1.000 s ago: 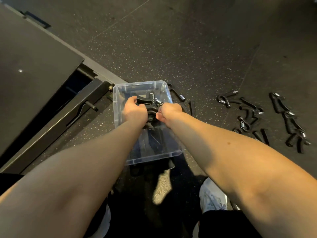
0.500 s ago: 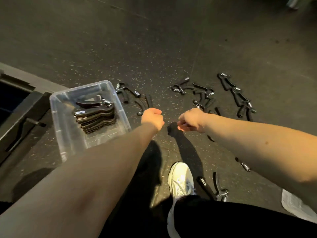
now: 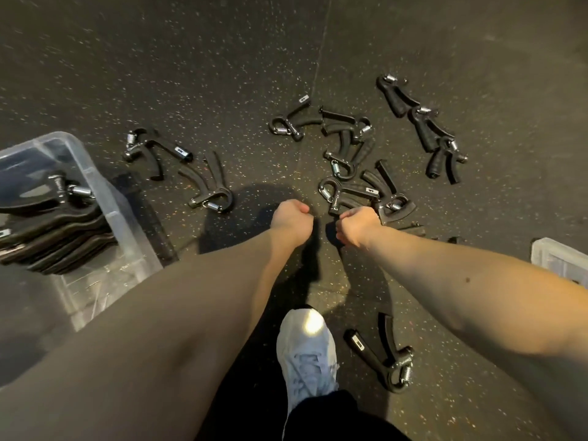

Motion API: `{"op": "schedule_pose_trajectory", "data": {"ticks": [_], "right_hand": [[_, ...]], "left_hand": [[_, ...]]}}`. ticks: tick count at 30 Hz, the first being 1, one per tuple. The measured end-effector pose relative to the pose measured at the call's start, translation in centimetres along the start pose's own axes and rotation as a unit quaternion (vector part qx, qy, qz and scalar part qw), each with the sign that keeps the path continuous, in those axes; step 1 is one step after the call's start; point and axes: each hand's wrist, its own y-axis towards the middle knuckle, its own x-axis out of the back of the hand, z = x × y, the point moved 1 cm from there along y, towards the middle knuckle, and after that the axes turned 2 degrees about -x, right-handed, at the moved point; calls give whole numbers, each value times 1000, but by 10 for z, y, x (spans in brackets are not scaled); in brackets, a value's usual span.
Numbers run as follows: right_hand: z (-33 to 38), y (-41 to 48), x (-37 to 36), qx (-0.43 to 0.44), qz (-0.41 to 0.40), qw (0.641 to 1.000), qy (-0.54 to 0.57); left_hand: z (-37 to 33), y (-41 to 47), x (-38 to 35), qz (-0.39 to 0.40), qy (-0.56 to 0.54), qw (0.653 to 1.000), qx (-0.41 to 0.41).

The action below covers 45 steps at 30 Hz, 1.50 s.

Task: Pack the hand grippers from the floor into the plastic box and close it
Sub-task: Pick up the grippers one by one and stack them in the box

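**Hands leave the box and reach for more grippers**

A second ago both my hands were inside the box, settling grippers onto the stack there. Now they have swung out to the right of the box, low over the floor.

My left hand and right hand sit side by side, fingers curled in, and neither appears to hold anything. The right hand is just beside the nearest loose gripper.

That batch looks packed, and I judge the next pick-up is starting. More grippers lie scattered right of the box, two lie just beside it, and another lies near my shoe. The box is open. Its lid seems to lie far to the right, so closing is a long way off.
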Motion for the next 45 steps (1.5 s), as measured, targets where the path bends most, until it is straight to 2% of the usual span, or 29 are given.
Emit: {"op": "schedule_pose_trajectory", "data": {"ticks": [3,6,10,14,18,24,30,33,37,41,43,45], "right_hand": [[6,0,3,31,-93,991,-89],[6,10,7,99,-152,964,-197],[3,25,5,159,-179,933,-270],[8,36,8,162,-174,910,-339],[15,35,11,162,-176,914,-329],[14,14,1,189,-122,933,-281],[26,-38,-12,221,-97,958,-152],[36,-75,-15,230,-81,964,-108],[55,-126,-11,251,-35,959,-124],[90,-171,4,274,-30,944,-179],[106,-188,5,278,-14,942,-187],[117,-205,-4,269,37,946,-177]], "left_hand": [[-10,16,-13,16,10,1000,12],[-14,29,-31,36,15,999,12],[-15,42,-47,48,10,998,26],[-20,44,-53,40,-10,998,44],[-21,37,-47,29,-35,996,77],[-13,18,-16,38,-53,995,71],[-17,-22,29,32,-215,975,34],[-30,-47,54,10,-247,969,5],[-40,-78,94,-17,-181,982,-52],[-46,-112,146,-18,-83,989,-121],[-48,-132,172,-26,-74,986,-147],[-46,-148,198,-31,-76,983,-163]]}}
